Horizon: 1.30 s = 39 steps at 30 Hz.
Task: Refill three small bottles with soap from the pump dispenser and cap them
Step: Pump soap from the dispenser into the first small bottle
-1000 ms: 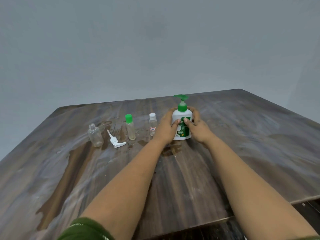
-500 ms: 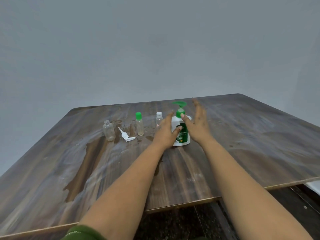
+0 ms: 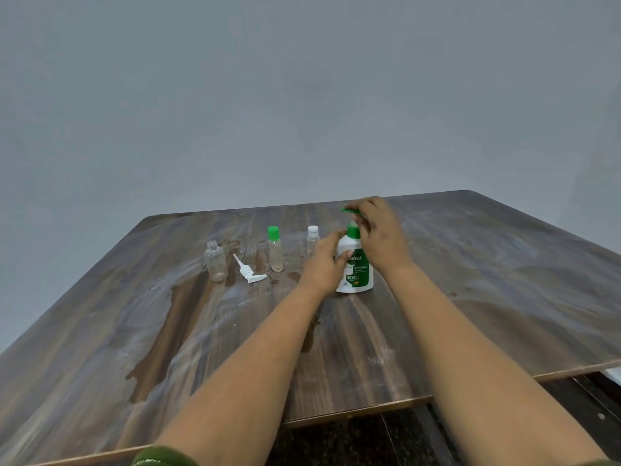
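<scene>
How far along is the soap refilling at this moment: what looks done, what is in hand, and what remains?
Done: the green-capped bottle and white-capped bottle stand capped; how full they are is hard to tell. In hand: the left hand holds the pump dispenser while the right hand grips its green pump head. Left: the clear open bottle looks empty, and its white spray cap lies beside it on the table.

white dispenser (image 3: 353,264), green label; brown table (image 3: 470,297).
</scene>
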Tool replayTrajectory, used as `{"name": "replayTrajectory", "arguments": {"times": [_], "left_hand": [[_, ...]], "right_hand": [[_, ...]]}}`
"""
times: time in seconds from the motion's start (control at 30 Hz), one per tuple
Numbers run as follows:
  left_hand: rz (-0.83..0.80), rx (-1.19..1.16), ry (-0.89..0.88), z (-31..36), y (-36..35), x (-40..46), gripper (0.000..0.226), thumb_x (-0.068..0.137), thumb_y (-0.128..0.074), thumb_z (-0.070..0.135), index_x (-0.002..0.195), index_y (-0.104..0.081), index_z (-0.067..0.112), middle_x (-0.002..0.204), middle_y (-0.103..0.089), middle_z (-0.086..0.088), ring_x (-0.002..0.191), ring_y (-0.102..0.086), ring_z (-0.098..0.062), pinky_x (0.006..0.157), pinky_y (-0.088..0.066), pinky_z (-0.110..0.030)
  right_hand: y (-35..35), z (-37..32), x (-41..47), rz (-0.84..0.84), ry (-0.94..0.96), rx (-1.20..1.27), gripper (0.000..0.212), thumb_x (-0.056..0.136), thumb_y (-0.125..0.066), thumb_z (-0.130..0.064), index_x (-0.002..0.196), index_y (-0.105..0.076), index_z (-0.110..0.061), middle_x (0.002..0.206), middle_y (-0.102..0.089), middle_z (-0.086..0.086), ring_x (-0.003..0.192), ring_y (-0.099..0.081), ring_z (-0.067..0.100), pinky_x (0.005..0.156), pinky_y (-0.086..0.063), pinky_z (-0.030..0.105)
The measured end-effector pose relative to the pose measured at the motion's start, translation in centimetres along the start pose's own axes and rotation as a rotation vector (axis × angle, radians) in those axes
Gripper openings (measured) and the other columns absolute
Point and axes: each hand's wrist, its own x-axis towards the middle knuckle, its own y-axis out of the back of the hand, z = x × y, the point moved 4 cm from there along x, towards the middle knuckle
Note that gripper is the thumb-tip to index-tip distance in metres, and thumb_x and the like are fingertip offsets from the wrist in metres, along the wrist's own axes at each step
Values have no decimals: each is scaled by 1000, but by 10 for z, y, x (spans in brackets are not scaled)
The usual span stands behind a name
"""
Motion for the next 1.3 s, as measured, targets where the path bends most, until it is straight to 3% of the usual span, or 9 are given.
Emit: {"name": "replayTrajectory", "arguments": {"times": [0.13, 0.2, 0.33, 0.43, 0.57, 0.67, 0.93, 1.1, 1.3], "left_hand": [[-18, -8, -1, 1, 5, -7, 61, 100, -53, 24, 153, -23, 18, 153, -36, -8, 135, -42, -24, 108, -38, -42], [110, -83, -34, 2, 24, -14, 61, 99, -55, 24, 152, -26, 16, 152, -36, -11, 135, -42, -23, 110, -38, -43], [548, -47, -103, -18, 90, -38, 36, 95, -60, 17, 130, -51, 7, 122, -54, -5, 103, -55, -19, 93, -49, -43], [703, -31, 63, -58, 142, -56, 37, 93, -61, 14, 128, -51, 5, 123, -53, -8, 106, -55, -23, 95, -47, -45], [432, 143, 340, -121, 178, -61, 71, 94, -62, 17, 150, -23, -1, 152, -29, -20, 142, -29, -32, 116, -25, -36], [304, 104, 460, -156, 183, -55, 81, 95, -61, 18, 154, -9, 4, 160, -16, -17, 148, -19, -29, 118, -18, -33], [351, -394, 462, -180, 172, -42, 32, 94, -65, 18, 124, -54, 19, 123, -66, -9, 106, -64, -16, 99, -50, -37], [361, -363, 296, -138, 169, -41, 34, 91, -69, 22, 123, -58, 16, 119, -68, -4, 101, -65, -10, 84, -52, -20], [275, -564, 146, -43, 126, -32, 37, 94, -64, 26, 128, -56, 14, 118, -66, -7, 109, -65, -25, 94, -53, -37]], "right_hand": [[-6, -6, -7, 6, -12, -46, 39, 98, -48, -1, 135, -54, -10, 130, -53, 9, 125, -46, 20, 105, -37, 25], [-16, -19, -14, 104, 29, -115, 38, 100, -50, -10, 138, -51, -12, 138, -47, 11, 136, -35, 24, 111, -29, 28], [-62, -59, -26, 204, 153, -90, 28, 95, -53, -11, 123, -59, -8, 122, -53, 12, 113, -47, 25, 100, -36, 31], [-123, -68, -27, -28, 23, 114, 26, 93, -54, -2, 120, -58, -1, 118, -57, 15, 111, -53, 28, 98, -37, 26], [-211, -65, -29, -545, -412, 286, 47, 98, -54, -9, 142, -41, -1, 143, -47, 16, 133, -45, 28, 113, -32, 35], [-247, -68, -27, -667, -526, 295, 58, 96, -54, -7, 149, -33, -7, 151, -41, 10, 138, -41, 23, 115, -29, 31], [-273, -70, -21, -541, -650, 414, 53, 85, -54, -8, 137, -51, -17, 130, -62, 5, 120, -58, 22, 104, -46, 39], [-225, -78, -16, -414, -618, 490, 38, 94, -51, -11, 131, -55, -17, 125, -65, 8, 114, -61, 24, 101, -48, 43], [-108, -74, -14, -253, -526, 377, 36, 95, -51, -16, 131, -58, -19, 124, -64, -1, 114, -60, 16, 103, -46, 36]]}}
